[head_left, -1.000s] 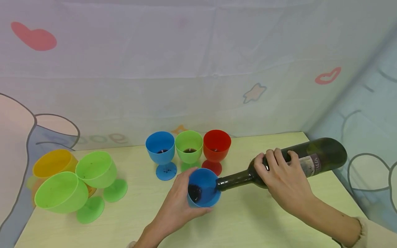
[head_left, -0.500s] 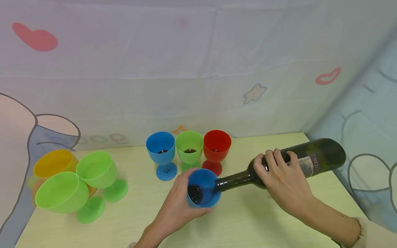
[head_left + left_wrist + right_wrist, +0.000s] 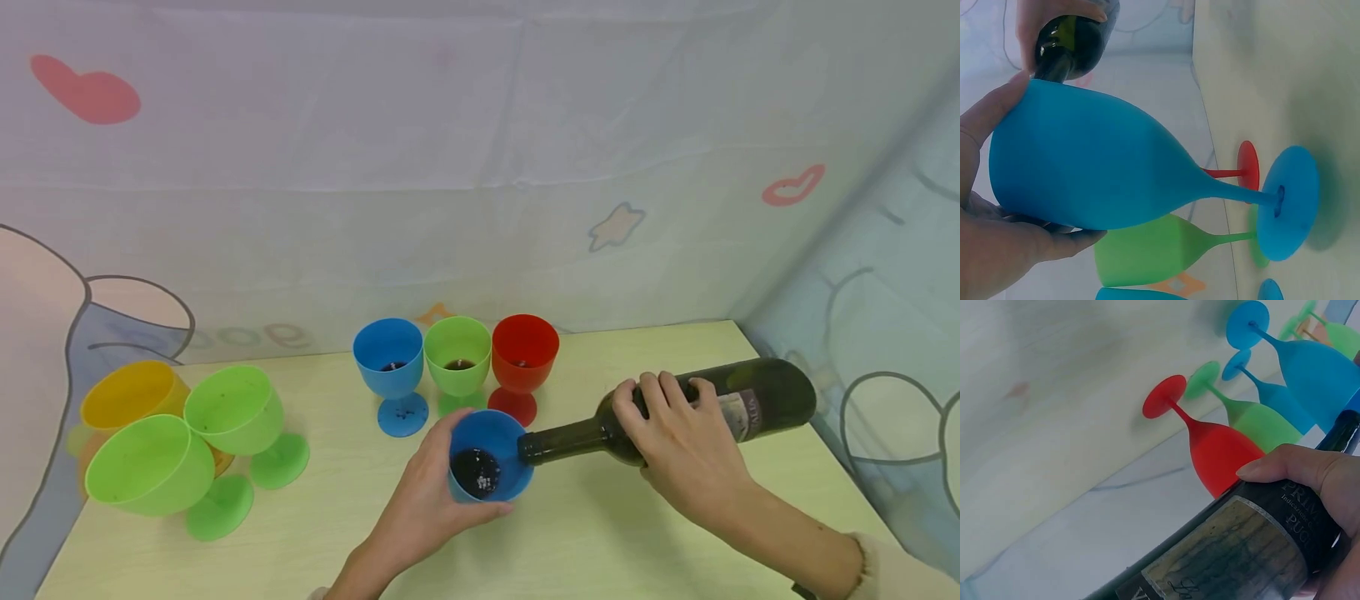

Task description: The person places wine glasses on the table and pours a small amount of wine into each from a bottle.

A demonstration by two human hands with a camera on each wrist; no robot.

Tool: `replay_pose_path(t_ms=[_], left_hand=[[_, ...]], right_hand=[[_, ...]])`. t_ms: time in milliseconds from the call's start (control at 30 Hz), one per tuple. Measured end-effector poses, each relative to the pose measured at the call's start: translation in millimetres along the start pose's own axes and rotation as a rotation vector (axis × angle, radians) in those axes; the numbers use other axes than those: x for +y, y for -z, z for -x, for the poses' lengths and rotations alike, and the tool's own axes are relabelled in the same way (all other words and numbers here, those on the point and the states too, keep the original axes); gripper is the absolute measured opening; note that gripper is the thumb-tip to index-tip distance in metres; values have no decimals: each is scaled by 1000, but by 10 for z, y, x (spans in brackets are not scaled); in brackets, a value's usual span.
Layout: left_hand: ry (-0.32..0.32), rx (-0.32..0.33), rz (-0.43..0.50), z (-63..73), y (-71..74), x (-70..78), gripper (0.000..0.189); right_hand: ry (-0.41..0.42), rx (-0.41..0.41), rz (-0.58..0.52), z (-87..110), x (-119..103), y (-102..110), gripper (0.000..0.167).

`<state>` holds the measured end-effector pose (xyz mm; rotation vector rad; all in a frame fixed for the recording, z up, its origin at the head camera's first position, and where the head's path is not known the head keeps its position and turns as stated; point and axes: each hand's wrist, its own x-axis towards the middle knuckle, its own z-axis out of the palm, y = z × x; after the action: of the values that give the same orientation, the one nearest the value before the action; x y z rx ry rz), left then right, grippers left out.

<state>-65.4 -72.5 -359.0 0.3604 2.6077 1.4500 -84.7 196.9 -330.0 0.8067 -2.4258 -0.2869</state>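
My left hand (image 3: 431, 483) grips the bowl of a blue plastic goblet (image 3: 1091, 156), which has dark wine (image 3: 477, 472) in its bottom. In the left wrist view the goblet's stem and round foot show just over the table. With my right hand (image 3: 686, 442) I hold a dark green wine bottle (image 3: 1229, 550) by its body, tilted with its neck pointing left. The bottle's mouth lies at the goblet's right rim, inside the opening. The bottle's base is a little higher than its mouth.
Behind stand a blue goblet (image 3: 388, 358), a green goblet (image 3: 457, 354) and a red goblet (image 3: 523, 354) in a row, each with a little dark liquid. Green goblets (image 3: 150, 467) and an orange goblet (image 3: 135, 396) cluster at the table's (image 3: 322, 533) left. A printed cloth (image 3: 420, 167) hangs behind.
The bottle's base has lowered and shifted left, so the bottle lies flatter. The dark wine in the held goblet covers more of its bottom. The left hand has barely moved.
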Motion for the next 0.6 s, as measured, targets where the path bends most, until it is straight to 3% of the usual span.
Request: replay_pose_path(t_ms=[300, 600], left_hand=[[48, 29, 69, 3, 30, -47, 91], [153, 104, 66, 51, 171, -166, 95]], right_hand=[[-56, -71, -71, 58, -55, -40, 66], [-210, -204, -217, 161, -20, -74, 71]])
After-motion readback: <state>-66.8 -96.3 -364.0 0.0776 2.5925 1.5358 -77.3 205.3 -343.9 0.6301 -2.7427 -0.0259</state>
